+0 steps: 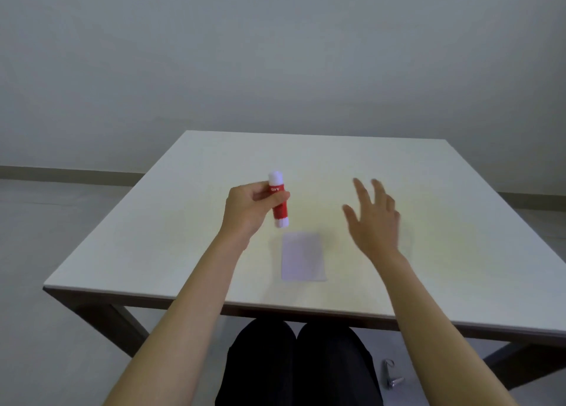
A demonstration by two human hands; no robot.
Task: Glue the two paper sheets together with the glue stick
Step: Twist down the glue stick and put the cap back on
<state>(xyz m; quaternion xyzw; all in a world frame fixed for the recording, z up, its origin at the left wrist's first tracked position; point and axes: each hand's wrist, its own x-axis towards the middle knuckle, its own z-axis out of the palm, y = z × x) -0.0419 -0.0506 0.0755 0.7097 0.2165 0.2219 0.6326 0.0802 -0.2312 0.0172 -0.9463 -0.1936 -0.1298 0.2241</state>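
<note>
Your left hand (249, 205) was raised above the worktop (153, 222), its grip closed around the glue stick (278, 199). The fingers wrapped the upper part of the red barrel, with the thumb across the front just below the white cap. The stick stood nearly upright, tilted a little, its white cap pointing up and away from you and its white base toward you. It was clear of the worktop surface, held in the air.

Your right hand (373, 219) hovered to the right of the stick, well apart from it. Its grip was wide open, fingers spread and blurred, palm facing left and holding nothing.

The paper (303, 257) lay flat on the worktop between your two forearms, nearer to you than both hands. It showed as one pale rectangle; whether it was a single sheet or two stacked ones could not be told from this view. Neither hand touched it, and the base of the glue stick sat just up and left of its far left corner.

Below the worktop's near edge, your dark-clad knees (294, 366) showed, and a small metal object (391, 378) lay on the floor to their right.
</note>
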